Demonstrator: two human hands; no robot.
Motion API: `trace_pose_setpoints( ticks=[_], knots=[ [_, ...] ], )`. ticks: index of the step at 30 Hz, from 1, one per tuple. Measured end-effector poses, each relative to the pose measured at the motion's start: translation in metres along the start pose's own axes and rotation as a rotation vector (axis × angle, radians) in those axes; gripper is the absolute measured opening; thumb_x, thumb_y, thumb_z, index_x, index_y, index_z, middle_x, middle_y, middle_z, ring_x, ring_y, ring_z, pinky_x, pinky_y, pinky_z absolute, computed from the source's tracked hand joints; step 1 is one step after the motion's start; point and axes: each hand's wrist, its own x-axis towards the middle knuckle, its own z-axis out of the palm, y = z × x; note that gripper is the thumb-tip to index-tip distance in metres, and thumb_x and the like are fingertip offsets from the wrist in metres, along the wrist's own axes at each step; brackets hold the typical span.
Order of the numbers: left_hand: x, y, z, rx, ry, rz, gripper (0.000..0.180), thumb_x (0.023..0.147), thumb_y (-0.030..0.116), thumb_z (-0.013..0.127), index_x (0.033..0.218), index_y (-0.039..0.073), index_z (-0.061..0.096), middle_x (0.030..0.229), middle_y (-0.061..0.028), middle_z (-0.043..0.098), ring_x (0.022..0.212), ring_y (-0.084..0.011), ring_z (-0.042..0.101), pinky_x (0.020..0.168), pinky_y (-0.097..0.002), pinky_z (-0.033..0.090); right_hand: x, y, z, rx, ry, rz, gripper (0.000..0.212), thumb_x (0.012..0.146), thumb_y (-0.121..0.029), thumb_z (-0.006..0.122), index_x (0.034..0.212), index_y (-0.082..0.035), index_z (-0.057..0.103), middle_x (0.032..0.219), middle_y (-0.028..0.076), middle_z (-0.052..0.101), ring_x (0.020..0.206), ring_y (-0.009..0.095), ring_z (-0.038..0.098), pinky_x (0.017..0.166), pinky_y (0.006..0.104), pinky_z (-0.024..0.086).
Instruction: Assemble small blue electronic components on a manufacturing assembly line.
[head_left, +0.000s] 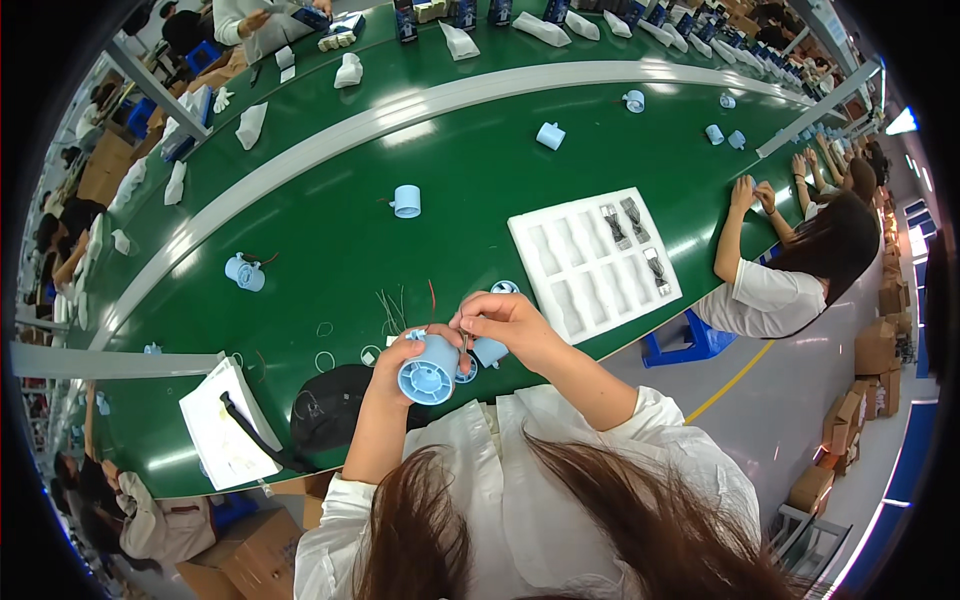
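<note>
My left hand (391, 371) is closed round a light-blue plastic housing (427, 374), a short cylinder whose spoked open end faces me. A red wire (433, 292) stands up behind it. My right hand (512, 322) is pinched close by the housing's right side; what sits between its fingertips is too small to make out. Just under the right hand lie more light-blue housings (489, 350), partly hidden by my fingers. Thin pale wires (392, 312) lie loose on the green table beyond my left hand.
A white foam tray (590, 318) with a few dark cable bundles (654, 270) lies to the right. Other blue housings (407, 201) are spread over the conveyor table. At the left are papers (228, 425) and a black cap (335, 408). A co-worker (790, 265) sits at the right.
</note>
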Motion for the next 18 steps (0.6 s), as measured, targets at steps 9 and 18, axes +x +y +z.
trace_pose_setpoints(
  ticks=[9, 18],
  knots=[
    [-0.011, 0.001, 0.014, 0.301, -0.047, -0.029, 0.046, 0.069, 0.03, 0.06, 0.095, -0.008, 0.057, 0.091, -0.0181, 0.058, 0.077, -0.0227, 0.061, 0.069, -0.0289, 0.049, 0.001, -0.027, -0.008, 0.289, 0.205, 0.056, 0.01, 0.087, -0.009, 0.053, 0.09, -0.002, 0.059, 0.078, 0.002, 0.057, 0.066, 0.007, 0.051, 0.058, 0.0204, 0.042],
    [0.004, 0.009, 0.028, 0.103, 0.428, 0.209, 0.03, 0.087, 0.025, 0.048, 0.101, -0.001, 0.055, 0.102, -0.0115, 0.058, 0.088, -0.0168, 0.059, 0.072, -0.0302, 0.049, -0.015, -0.032, 0.038, -0.65, 0.219, -0.237, 0.009, 0.076, -0.011, 0.065, 0.079, -0.002, 0.063, 0.063, 0.003, 0.057, 0.05, 0.008, 0.047, 0.046, 0.0228, 0.037]
  ],
)
